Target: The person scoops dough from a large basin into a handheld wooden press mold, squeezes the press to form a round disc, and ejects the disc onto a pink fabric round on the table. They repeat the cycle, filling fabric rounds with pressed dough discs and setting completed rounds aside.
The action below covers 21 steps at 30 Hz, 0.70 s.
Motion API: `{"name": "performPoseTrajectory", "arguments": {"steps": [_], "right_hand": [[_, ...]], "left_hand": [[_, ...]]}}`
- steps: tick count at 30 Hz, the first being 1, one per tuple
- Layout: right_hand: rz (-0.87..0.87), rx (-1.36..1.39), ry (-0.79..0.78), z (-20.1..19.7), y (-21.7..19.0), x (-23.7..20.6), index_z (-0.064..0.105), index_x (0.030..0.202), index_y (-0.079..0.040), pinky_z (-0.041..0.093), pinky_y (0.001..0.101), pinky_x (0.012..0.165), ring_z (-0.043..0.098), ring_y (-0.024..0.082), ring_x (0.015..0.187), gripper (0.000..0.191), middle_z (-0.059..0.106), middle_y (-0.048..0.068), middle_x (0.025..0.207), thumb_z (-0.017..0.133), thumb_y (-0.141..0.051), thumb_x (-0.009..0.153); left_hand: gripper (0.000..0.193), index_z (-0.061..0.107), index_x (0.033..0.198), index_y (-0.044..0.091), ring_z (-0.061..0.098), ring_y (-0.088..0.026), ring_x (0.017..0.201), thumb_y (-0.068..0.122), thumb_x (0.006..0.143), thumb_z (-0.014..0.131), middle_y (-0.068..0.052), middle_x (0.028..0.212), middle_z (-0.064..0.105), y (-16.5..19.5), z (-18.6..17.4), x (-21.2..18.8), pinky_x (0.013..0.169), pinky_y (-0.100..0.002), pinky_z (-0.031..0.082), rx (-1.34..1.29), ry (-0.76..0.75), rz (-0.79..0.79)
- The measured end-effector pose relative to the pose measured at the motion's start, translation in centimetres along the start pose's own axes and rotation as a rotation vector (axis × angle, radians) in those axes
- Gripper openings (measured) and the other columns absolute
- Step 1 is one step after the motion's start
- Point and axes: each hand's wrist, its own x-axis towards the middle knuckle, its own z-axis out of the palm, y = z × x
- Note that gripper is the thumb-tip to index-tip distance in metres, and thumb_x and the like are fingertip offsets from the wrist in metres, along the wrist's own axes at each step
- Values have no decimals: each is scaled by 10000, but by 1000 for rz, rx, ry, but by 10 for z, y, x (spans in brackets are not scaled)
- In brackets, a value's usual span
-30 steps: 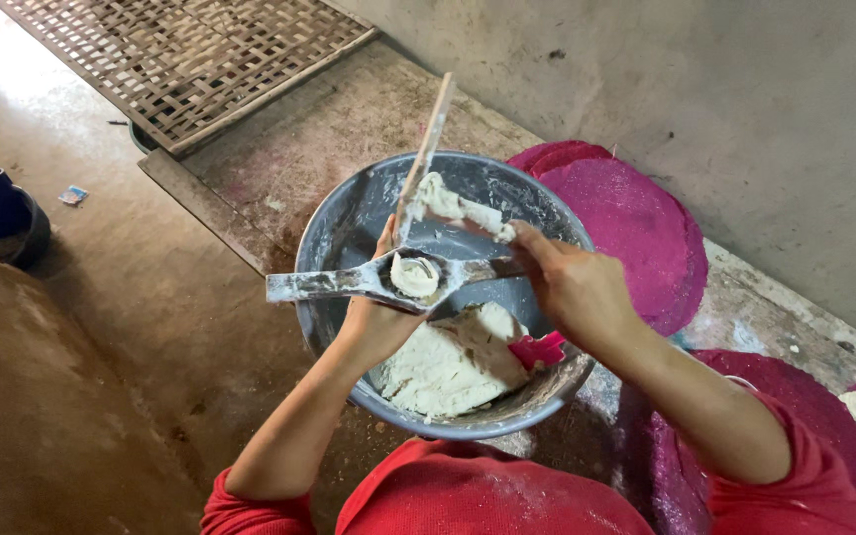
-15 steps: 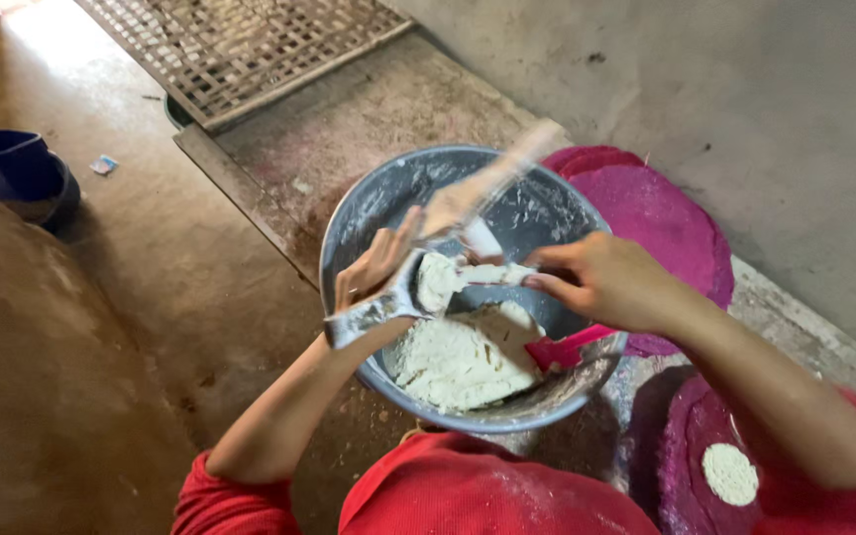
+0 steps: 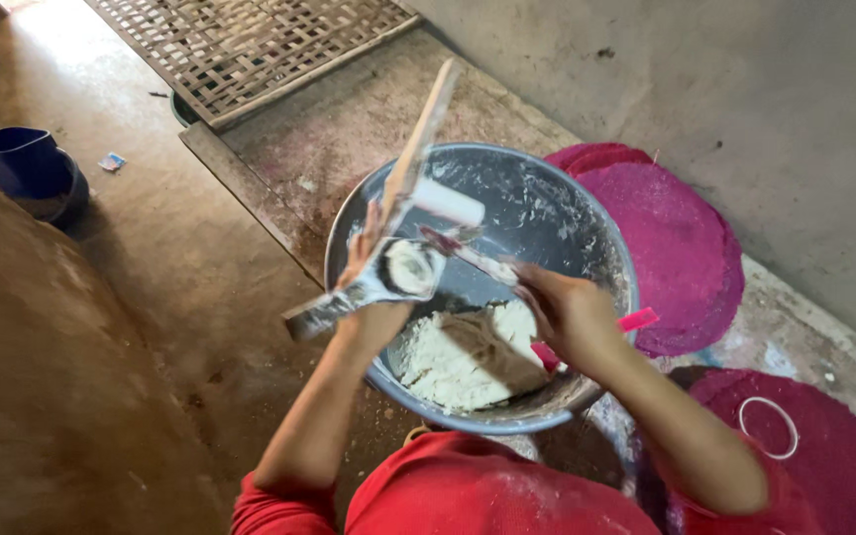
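The floor (image 3: 131, 297) was brown dirt, hard and a bit bumpy. A grey wall (image 3: 745, 109) stood at the far right, plain and rough, with small dark spots. A woven bamboo mat (image 3: 250, 40) lay flat on the floor, near the foot of that wall. A blue tub (image 3: 27, 168) sat far from the wall, on the other side. Bright light fell on the floor beside the mat.
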Motion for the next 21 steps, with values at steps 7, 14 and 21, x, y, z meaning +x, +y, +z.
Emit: {"name": "performPoseTrajectory", "arguments": {"steps": [7,14,21], "right_hand": [[125,386,-83,86,23,-52,693,1264,-3,582,413,676,708,248,704,319,736,226,944,683,-93,958],[344,181,-724,-3,38,13,761,1164,-106,570,441,726,726,353,793,333,779,213,887,575,-329,999],[-444,-747,-452,18,-42,5,629,1017,-60,539,361,576,666,230,649,191,645,73,754,598,-198,890]], "left_hand": [[776,463,1416,43,669,-348,1034,294,758,791,-245,1393,555,-7,5,7,786,-392,595,324,-17,48],[607,483,1625,101,544,-108,573,297,1083,673,1,916,591,-32,21,0,413,-264,481,723,-225,229],[675,555,1365,195,691,-305,1067,428,771,774,-161,1393,615,4,16,-10,793,-370,604,117,-317,420]]}}
